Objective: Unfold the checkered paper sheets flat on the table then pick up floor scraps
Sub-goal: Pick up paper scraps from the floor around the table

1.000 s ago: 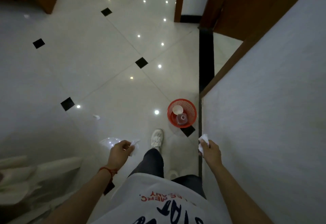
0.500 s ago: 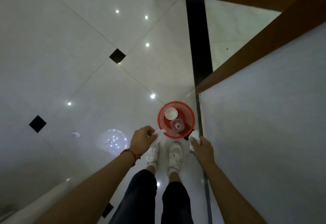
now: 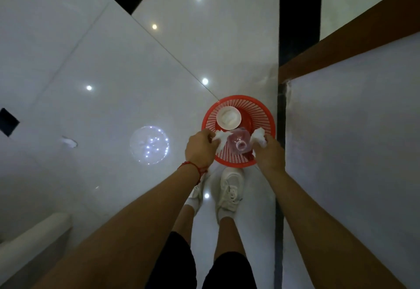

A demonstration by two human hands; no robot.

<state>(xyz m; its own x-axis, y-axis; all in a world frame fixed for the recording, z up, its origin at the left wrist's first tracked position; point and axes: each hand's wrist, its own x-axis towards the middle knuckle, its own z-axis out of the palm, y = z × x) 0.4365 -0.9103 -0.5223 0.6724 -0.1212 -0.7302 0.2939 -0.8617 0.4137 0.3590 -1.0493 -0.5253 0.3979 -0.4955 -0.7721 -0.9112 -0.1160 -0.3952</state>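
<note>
Tiled floor [image 3: 113,72], scraps [image 3: 219,138] gripped over basket [image 3: 266,115]

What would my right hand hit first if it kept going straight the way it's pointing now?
Probably the clear plastic bottle lying in the red basket. The right hand, holding a white paper scrap, is over the basket's near right side, pointing forward and down. Depth is unclear from above; it could meet the basket's wall instead.

Both hands cover the near rim of the red basket [image 3: 238,102]; the left forearm hides most of the left shoe [image 3: 196,194]; a pale object [image 3: 29,238] is cut off at the near-left edge
</note>
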